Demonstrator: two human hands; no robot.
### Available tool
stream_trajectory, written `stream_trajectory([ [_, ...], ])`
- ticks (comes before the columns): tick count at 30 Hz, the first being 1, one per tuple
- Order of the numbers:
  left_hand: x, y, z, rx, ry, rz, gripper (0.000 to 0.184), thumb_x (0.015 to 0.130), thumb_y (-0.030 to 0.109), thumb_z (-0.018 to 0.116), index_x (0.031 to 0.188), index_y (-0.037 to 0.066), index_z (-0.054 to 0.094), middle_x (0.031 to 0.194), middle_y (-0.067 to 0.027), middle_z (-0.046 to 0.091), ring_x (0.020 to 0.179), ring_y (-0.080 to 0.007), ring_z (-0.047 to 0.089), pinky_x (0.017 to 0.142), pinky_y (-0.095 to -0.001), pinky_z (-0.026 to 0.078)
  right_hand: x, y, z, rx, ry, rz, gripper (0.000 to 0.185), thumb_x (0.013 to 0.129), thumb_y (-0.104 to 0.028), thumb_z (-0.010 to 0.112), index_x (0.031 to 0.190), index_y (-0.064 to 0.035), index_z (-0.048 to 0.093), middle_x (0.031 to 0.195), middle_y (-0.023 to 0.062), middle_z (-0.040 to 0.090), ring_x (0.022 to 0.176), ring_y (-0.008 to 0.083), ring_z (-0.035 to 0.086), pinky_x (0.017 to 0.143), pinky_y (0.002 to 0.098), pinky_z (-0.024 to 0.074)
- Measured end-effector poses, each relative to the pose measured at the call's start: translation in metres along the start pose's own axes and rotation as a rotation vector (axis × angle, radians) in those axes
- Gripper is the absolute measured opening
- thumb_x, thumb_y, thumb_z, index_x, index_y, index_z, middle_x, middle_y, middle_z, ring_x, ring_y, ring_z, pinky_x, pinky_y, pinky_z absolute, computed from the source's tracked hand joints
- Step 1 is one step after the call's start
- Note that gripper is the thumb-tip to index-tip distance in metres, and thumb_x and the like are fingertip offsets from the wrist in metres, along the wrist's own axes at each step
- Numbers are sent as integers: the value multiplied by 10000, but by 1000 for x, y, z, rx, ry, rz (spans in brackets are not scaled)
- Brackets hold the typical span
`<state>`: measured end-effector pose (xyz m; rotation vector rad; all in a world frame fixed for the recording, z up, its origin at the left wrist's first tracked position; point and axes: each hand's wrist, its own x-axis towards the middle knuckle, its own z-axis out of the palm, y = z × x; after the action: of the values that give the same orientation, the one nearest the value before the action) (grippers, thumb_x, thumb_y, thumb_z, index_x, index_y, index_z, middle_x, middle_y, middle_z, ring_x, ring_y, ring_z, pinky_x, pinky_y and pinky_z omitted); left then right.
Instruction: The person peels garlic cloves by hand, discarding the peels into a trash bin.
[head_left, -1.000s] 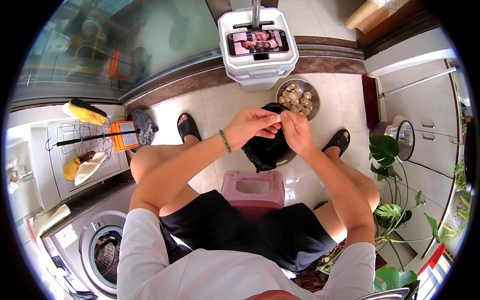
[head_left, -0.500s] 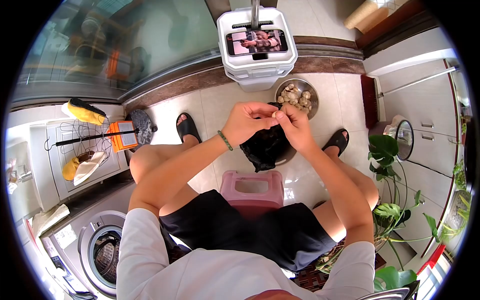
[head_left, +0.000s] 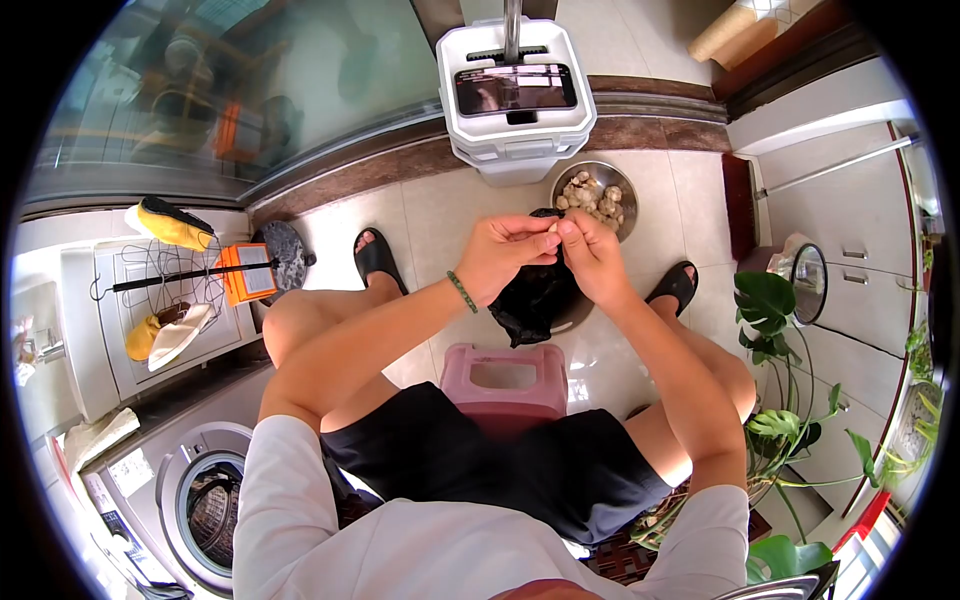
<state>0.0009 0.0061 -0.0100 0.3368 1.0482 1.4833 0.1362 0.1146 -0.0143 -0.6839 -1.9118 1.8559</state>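
Head view: fingers [head_left: 553,232] pinch a small pale clove [head_left: 554,228].

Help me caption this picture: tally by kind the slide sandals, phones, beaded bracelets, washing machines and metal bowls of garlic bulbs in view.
Slide sandals: 2
Phone: 1
Beaded bracelet: 1
Washing machine: 1
Metal bowl of garlic bulbs: 1
Total: 6

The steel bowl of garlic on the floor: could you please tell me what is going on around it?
A person holds a small pale piece, possibly a garlic clove, in the fingertips of the left hand and right hand, above a black plastic bag. The steel bowl, with whole-looking garlic bulbs in it, sits on the floor just beyond.
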Motion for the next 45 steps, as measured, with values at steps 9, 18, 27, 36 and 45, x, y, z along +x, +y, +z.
stream_trajectory([
  [9, -1, -4, -3, -72, 25, -83, 261, 920, 130, 633, 1151, 9, 637, 983, -40, 649, 872, -110, 620, 826, -289, 564, 2, -2, -2, -97, -26, -28, 290, 1004, -229, 488, 846, 5, 556, 699, 60, 560, 657, 113, 490, 614, 275, 435],
  [18, -2, 1, -5, -45, 50, -79, 287, 917, 142, 640, 1173, 14, 629, 989, -30, 649, 867, -104, 619, 835, -284, 557, 5, -1, -4, -152, -65, -11, 220, 980, -185, 500, 871, 2, 538, 713, 101, 536, 660, 196, 516, 625, 316, 434],
  [27, 0, 3, -5, -63, 62, -86, 220, 906, 149, 657, 1087, 25, 642, 968, -40, 661, 853, -110, 633, 748, -256, 565, 13, -10, -2, -254, 17, -129, 258, 953, -223, 551, 822, -4, 511, 672, 87, 520, 607, 185, 485, 577, 327, 416],
  [36, 0, 11, -6, -85, -18, -152, 207, 910, 164, 654, 1061, 23, 652, 959, -41, 663, 824, -99, 632, 737, -246, 561, 15, -14, -2, -237, -7, -165, 272, 974, -189, 516, 781, 3, 529, 671, 111, 525, 590, 212, 491, 573, 322, 419],
  [45, -1, 8, -2, -178, -23, -176, 259, 920, 186, 641, 1122, 24, 644, 957, -28, 662, 813, -83, 628, 742, -238, 558, 16, -6, 2, -270, 114, -141, 247, 974, -146, 518, 783, 11, 516, 661, 122, 494, 579, 205, 457, 564, 332, 410],
])
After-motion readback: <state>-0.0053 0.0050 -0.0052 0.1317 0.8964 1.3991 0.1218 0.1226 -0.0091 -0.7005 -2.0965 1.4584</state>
